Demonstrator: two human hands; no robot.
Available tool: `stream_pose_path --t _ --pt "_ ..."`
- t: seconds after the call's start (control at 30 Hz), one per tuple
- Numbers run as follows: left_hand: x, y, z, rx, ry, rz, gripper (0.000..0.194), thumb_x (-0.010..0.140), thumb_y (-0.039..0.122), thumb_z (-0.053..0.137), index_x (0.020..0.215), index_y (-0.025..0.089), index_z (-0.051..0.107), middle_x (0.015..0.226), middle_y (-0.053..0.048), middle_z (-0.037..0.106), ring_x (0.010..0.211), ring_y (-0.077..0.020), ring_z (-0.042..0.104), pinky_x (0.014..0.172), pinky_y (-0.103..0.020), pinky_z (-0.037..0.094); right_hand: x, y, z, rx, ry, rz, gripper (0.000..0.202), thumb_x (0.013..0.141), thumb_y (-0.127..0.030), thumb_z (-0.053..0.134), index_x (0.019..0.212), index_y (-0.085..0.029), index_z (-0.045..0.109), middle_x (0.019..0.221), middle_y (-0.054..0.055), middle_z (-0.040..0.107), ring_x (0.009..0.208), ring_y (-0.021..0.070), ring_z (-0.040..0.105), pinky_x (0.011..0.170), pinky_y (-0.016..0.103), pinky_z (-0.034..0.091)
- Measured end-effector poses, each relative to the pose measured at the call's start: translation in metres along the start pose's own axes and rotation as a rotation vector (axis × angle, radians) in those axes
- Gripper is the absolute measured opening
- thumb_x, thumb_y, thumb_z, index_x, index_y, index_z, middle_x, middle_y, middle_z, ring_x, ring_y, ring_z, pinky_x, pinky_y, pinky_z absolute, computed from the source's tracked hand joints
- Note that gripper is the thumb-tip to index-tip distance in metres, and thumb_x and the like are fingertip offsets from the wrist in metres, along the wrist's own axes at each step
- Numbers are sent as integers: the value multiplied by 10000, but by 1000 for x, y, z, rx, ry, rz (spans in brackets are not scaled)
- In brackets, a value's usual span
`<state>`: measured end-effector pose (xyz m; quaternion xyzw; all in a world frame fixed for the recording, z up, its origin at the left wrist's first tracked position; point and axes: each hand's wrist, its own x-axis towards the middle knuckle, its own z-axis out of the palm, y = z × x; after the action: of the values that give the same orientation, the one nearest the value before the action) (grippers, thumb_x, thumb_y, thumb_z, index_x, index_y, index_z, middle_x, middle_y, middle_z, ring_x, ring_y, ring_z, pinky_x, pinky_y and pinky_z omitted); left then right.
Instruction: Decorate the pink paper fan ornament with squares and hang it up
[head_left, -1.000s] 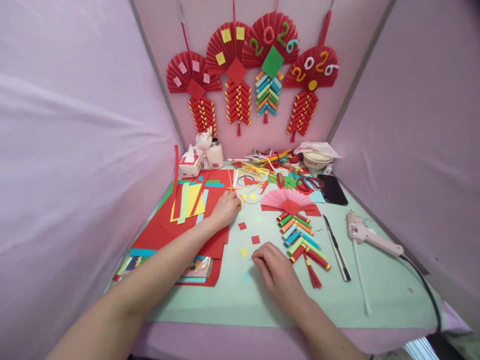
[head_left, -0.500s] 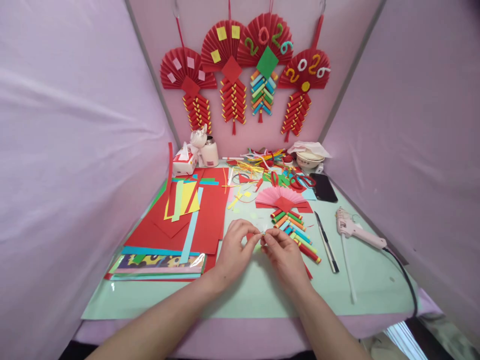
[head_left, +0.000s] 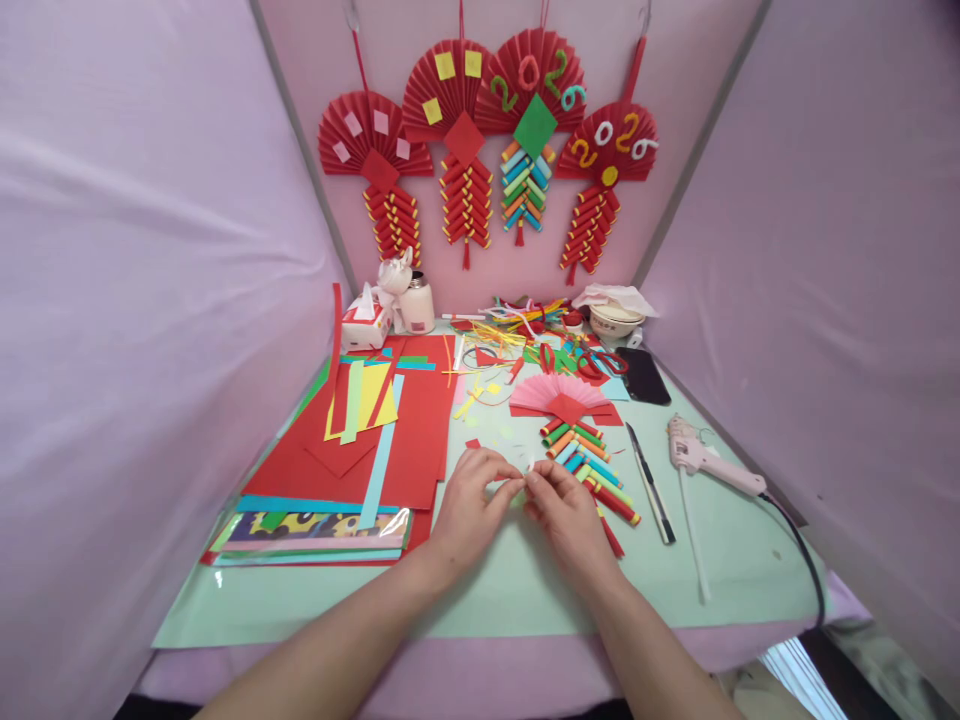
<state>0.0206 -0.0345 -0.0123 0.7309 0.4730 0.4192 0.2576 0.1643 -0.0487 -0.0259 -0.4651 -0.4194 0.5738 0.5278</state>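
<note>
My left hand (head_left: 480,500) and my right hand (head_left: 566,505) meet fingertip to fingertip over the middle of the pale green mat (head_left: 495,600). Both are closed in a pinch. A small whitish bit shows between the fingertips, too small to name. Just beyond my right hand lies a paper firecracker decoration, with a pink pleated fan (head_left: 559,392), a red diamond (head_left: 566,407) and rows of coloured paper rolls (head_left: 589,460). My right hand covers part of its lower end. A small red scrap (head_left: 472,443) sits beyond my left hand.
Coloured paper sheets (head_left: 420,430) and strips spread on the left. A craft knife (head_left: 651,485), a glue gun (head_left: 712,460) with its cord and a phone (head_left: 643,376) lie on the right. Red-handled scissors (head_left: 600,362) rest among scraps. Finished fan decorations (head_left: 532,90) hang behind.
Both hands stay pinched together, with only slight finger movement. The small red scrap beyond my left hand now shows. The whole view has shifted a little.
</note>
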Motion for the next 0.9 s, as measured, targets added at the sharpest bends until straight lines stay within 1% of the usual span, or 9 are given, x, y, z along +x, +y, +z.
stream_pose_path --t 0.13,0.23,0.4,0.5,0.6,0.67,0.73,0.8,0.9 --pt "-5 -3 -2 0 23 45 96 881 274 578 932 225 643 945 -48 626 969 -189 549 878 -345 454 -22 -18 -23 -276 27 -160 232 886 -424 539 805 -208 518 675 -33 454 621 119 423 588 233 368" --pt "-6 -6 -3 0 32 53 111 906 261 534 916 221 638 941 -51 628 959 -186 555 877 -343 453 -54 -34 -58 -479 -117 -171 193 891 -370 535 785 -209 549 792 13 520 717 145 476 650 248 403" --pt "-4 -11 -1 22 27 80 123 908 247 521 914 216 640 950 -49 620 969 -189 553 889 -352 441 -122 -44 -130 -708 -407 277 138 865 -275 534 751 -216 583 769 15 565 699 147 497 634 243 405" --pt "-2 -12 1 26 -1 72 121 900 254 533 908 219 648 949 -42 619 956 -185 557 850 -337 445 -155 -16 -180 -756 -424 555 98 793 -205 556 703 -194 593 677 -14 541 638 122 467 589 221 371" --pt "1 -13 4 27 -10 58 118 889 271 549 902 225 657 946 -33 619 916 -177 565 782 -318 450 -176 40 -231 -801 -227 741 111 741 -128 556 637 -167 559 583 -40 512 585 109 481 569 216 361" --pt "2 -13 5 16 -12 48 116 882 277 556 894 228 660 926 -27 617 895 -174 568 741 -307 448 -181 81 -259 -961 83 849 161 762 -84 547 617 -153 552 564 -29 523 583 119 521 580 228 386" --pt "3 -13 7 -1 -12 40 113 874 285 562 883 232 661 914 -23 615 888 -173 571 729 -305 451 -181 116 -278 -1030 223 897 189 833 -119 523 654 -134 581 613 18 572 633 157 577 609 264 423" --pt "3 -13 8 -13 -7 26 108 864 294 570 877 237 661 922 -22 613 891 -176 576 731 -307 458 -178 141 -288 -1073 310 911 141 875 -203 564 820 -99 642 815 82 644 780 196 623 704 307 481" --pt "3 -14 8 -22 5 -3 94 847 297 585 869 244 659 937 -20 616 884 -178 585 725 -306 468 -175 161 -290 -1114 420 807 320 896 -339 589 1156 -152 588 1171 96 589 1011 216 599 842 377 516"
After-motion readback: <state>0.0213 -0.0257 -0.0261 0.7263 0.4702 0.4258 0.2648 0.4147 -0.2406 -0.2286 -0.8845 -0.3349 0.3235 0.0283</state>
